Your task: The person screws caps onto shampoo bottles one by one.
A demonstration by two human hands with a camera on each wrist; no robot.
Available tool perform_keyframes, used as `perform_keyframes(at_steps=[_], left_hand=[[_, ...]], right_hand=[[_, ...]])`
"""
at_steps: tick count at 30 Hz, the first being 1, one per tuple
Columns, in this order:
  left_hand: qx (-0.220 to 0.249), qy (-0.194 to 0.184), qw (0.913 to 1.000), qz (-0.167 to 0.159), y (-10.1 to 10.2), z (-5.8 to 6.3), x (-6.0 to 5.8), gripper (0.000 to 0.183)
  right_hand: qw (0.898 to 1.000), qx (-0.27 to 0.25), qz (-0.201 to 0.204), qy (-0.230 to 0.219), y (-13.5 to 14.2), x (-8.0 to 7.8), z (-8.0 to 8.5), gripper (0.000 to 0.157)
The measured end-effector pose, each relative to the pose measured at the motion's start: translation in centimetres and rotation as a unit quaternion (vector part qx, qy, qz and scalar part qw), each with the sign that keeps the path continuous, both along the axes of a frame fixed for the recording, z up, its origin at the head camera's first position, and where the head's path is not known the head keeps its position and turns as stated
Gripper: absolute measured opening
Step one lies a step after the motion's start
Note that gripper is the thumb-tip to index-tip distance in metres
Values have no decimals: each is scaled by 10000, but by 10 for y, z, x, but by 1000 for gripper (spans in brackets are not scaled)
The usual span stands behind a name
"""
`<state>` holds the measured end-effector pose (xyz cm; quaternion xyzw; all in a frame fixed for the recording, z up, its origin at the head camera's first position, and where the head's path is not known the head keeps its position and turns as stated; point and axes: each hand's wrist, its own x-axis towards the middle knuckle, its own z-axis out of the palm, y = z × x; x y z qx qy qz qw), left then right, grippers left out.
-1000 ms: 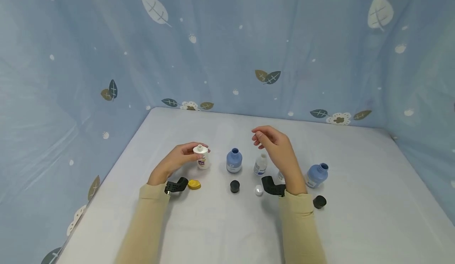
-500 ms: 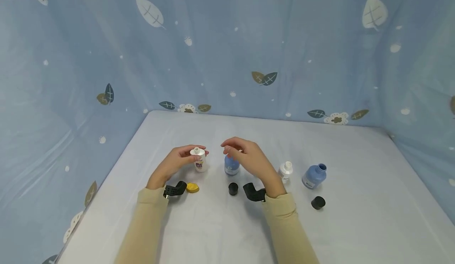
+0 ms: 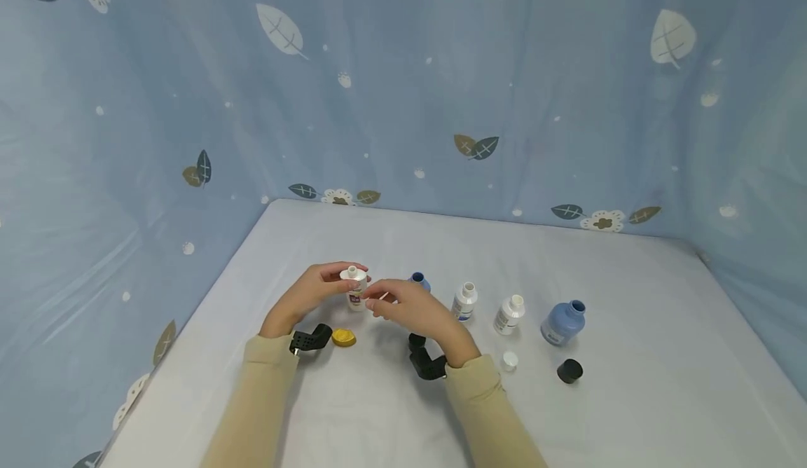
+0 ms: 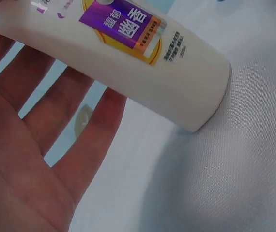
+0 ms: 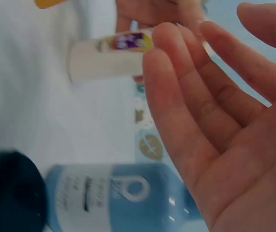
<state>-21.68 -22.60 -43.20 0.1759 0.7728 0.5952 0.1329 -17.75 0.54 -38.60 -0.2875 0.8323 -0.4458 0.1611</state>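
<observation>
My left hand (image 3: 309, 294) grips an uncapped white bottle (image 3: 357, 300), thumb in front and fingers behind it. Up close in the left wrist view, the bottle (image 4: 143, 63) shows a purple and yellow label and a flattened base. My right hand (image 3: 412, 309) reaches in from the right, its fingertips right at the bottle's side. In the right wrist view that hand (image 5: 220, 111) is relaxed and holds nothing. A yellow cap (image 3: 343, 338) lies in front of the white bottle. Behind my right hand stands an uncapped blue bottle (image 3: 419, 281), mostly hidden.
Two small white bottles (image 3: 464, 303) (image 3: 509, 315) and another blue bottle (image 3: 563, 324) stand uncapped to the right. A white cap (image 3: 509, 361) and two black caps (image 3: 570, 371) (image 3: 416, 341) lie nearer me. A patterned blue curtain (image 3: 403, 90) backs the white table (image 3: 630, 314).
My right hand has moved left and nearer me, from over the small white bottles to the side of the held bottle. The left hand keeps its hold in about the same place.
</observation>
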Motion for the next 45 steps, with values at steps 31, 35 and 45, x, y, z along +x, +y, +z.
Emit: perform_keyframes(at_steps=[31, 35, 45], left_hand=[[441, -30, 9990, 100, 5, -5, 7, 39], [710, -271, 9970, 163, 7, -8, 4, 38], [927, -229, 9953, -134, 5, -6, 1, 40]], right_hand=[[9814, 1644, 349, 928, -57, 13, -40, 28], [9761, 1875, 83, 1093, -59, 19, -43, 24], [9691, 1968, -120, 1482, -62, 17, -43, 24]])
